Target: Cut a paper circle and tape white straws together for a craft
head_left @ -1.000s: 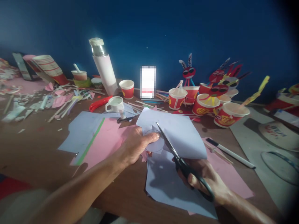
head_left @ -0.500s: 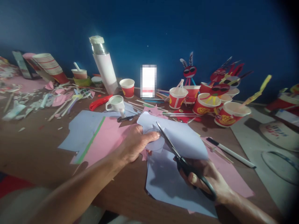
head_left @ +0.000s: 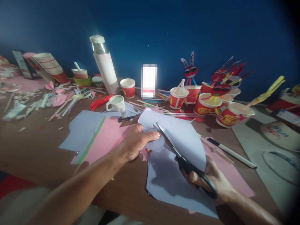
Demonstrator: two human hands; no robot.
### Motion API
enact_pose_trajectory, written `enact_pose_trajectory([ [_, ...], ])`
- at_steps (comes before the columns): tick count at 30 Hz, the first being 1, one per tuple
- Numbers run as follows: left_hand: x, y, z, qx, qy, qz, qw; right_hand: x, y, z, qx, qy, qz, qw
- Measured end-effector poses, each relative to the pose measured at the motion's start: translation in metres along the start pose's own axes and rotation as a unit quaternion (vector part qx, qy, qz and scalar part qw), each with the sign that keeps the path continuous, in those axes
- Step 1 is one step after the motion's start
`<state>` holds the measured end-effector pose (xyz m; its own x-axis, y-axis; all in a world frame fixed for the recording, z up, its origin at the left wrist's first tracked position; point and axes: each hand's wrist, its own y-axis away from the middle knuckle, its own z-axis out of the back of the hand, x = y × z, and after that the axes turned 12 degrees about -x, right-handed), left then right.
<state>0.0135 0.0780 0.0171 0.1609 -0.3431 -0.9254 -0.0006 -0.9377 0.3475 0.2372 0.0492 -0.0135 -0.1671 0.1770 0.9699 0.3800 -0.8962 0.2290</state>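
Note:
My left hand (head_left: 138,142) pinches a pale blue sheet of paper (head_left: 178,131), thumb on top beside a drawn circle (head_left: 154,143). Black-handled scissors (head_left: 179,157) are in my right hand (head_left: 211,178), thumb through one handle loop. Their blades lie at the sheet just right of the circle, with one blade showing above the paper. The sheet's right part bends up over my right fingers and partly hides them. Beneath both hands lies another pale blue sheet (head_left: 173,187) on the table.
Pink paper (head_left: 112,132) and a white marker (head_left: 234,154) flank my hands. Behind stand a white mug (head_left: 116,103), a white flask (head_left: 105,72), a paper cup (head_left: 127,88) and several cups with straws and paper figures (head_left: 207,104). Paper scraps (head_left: 58,100) litter the left.
The sheet's right side has curled further upward and its right edge has shifted slightly left. Both hands stay almost in place, still holding paper and scissors.

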Motion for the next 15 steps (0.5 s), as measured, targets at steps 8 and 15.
enact_pose_trajectory([
  [8, 0.0004, -0.0026, 0.0004, 0.012, 0.019, 0.011, 1.000, 0.0033, -0.0022, 0.0070, 0.005, 0.044, 0.005, 0.999],
  [15, -0.0008, -0.0027, 0.0009, 0.034, 0.008, 0.005, 0.999, 0.0031, -0.0014, 0.0052, -0.016, 0.044, 0.008, 0.999],
])
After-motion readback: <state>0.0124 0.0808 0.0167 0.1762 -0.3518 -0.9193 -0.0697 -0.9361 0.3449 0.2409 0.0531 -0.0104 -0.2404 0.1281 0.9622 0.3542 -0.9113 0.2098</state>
